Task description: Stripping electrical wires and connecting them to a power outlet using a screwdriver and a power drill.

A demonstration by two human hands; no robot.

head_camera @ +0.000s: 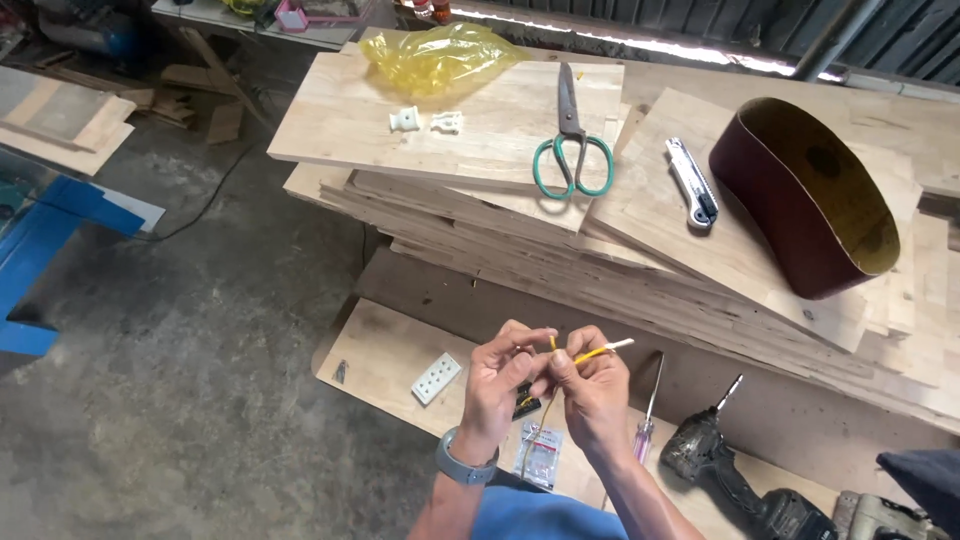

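Both my hands meet over a low wooden board [385, 355]. My left hand [500, 385], with a grey watch on its wrist, and my right hand [592, 388] pinch a thin yellow wire [590, 352] between their fingertips. The wire's pale stripped end sticks out to the right of my right hand. The rest of the wire hangs down between my wrists. A white socket plate [436, 378] lies on the board just left of my left hand. A small clear packet [540, 452] lies below my hands.
A screwdriver [648, 410] and a cordless drill [735, 480] lie right of my hands. On the stacked planks [560, 230] behind rest green-handled scissors [571, 150], a utility knife [692, 183], a sanding belt loop [815, 195], a yellow plastic bag [440, 58] and two white plastic parts [425, 122]. Concrete floor lies to the left.
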